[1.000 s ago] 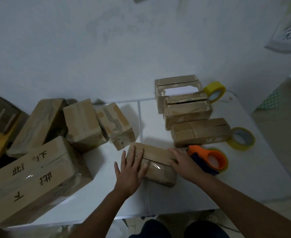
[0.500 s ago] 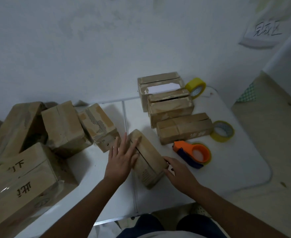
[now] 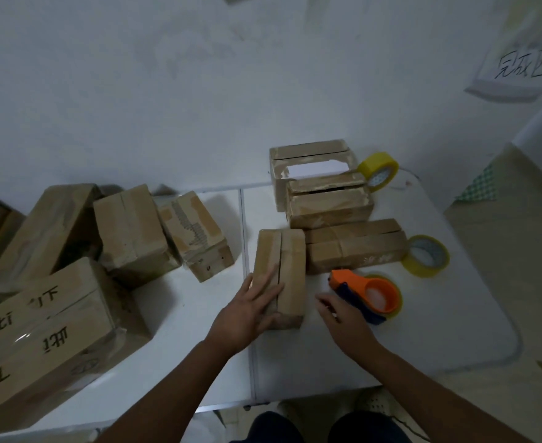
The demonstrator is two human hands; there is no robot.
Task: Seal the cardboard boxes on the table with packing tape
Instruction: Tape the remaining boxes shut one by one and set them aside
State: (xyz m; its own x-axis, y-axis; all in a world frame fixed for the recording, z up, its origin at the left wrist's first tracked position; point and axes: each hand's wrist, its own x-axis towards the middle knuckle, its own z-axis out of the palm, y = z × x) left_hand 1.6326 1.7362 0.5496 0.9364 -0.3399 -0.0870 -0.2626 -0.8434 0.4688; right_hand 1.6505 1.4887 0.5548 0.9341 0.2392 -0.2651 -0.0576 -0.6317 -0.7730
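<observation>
Both forearms (image 3: 154,388) are bare, with no sleeves, watch or rings showing. The left hand (image 3: 244,318) and right hand (image 3: 343,321) wear no gloves. Dark trousers (image 3: 272,428) cover the knees at the bottom edge.

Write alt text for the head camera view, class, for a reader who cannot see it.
A person's left hand rests flat on a small cardboard box with an unsealed centre seam, while the right hand reaches toward an orange tape dispenser. More boxes and two yellow tape rolls sit on the white table.

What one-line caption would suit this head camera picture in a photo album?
Left hand flat on a small cardboard box, right hand beside the orange tape dispenser on a white table.
</observation>
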